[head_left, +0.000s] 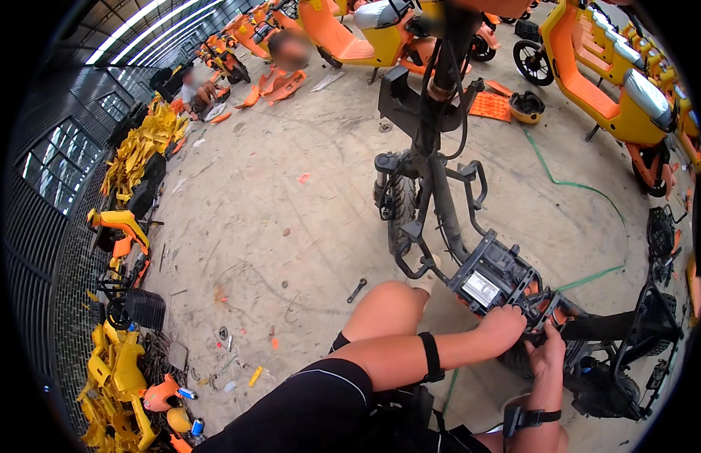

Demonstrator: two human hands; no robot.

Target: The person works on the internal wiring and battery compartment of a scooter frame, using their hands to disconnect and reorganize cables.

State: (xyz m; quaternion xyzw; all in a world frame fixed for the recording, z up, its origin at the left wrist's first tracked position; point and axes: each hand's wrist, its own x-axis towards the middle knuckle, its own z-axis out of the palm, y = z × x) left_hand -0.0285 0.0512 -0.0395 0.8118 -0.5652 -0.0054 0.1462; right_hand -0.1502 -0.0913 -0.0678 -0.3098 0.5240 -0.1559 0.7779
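Stripped scooter frame: at my hands, long axis from far left to near right
Black housing: in the frame, just far-left of my grip
Left hand: nearer the housing, fingers curled by its near edge
Right hand: just right of the left
Grip: fingers bent on both; fingertip gap and anything pinched hidden, I cannot tell

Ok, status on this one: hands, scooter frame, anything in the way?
Left hand and right hand together at stripped scooter frame; grip unclear. Frame upright, bodywork off. Wrench-like tool on floor to the left, away from both hands.
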